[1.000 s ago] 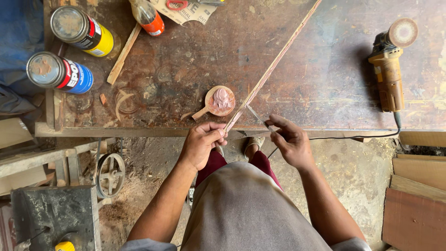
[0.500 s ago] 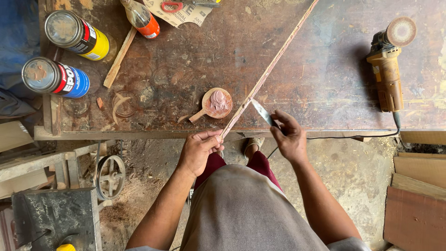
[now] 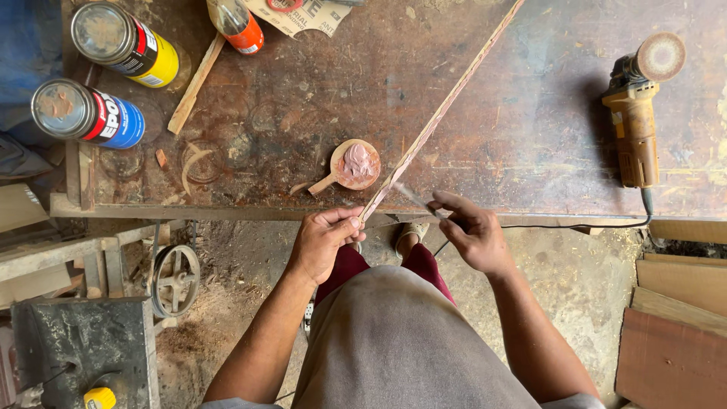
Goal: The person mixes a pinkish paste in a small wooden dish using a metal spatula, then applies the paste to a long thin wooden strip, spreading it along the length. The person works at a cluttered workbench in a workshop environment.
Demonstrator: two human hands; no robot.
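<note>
A long thin wooden strip point(image 3: 447, 106) lies diagonally across the worn workbench point(image 3: 530, 113), its near end at the bench's front edge. My left hand point(image 3: 322, 242) pinches that near end. My right hand point(image 3: 473, 231) holds a small metal blade point(image 3: 416, 198), its tip close to the strip's lower part. Just left of the strip, a small round wooden spoon-like dish point(image 3: 352, 165) carries a lump of pinkish paste.
Two tins, one yellow point(image 3: 125, 42) and one blue point(image 3: 87, 113), lie at the bench's left. An orange bottle point(image 3: 236, 24) and a wood stick point(image 3: 195, 85) are nearby. A yellow angle grinder point(image 3: 634, 113) rests at right. Boards point(image 3: 678, 326) lean at lower right; a metal wheel point(image 3: 174, 279) sits below left.
My right hand with the blade has shifted along the strip's lower part, down toward the near end. My left hand keeps its grip on the strip's end.
</note>
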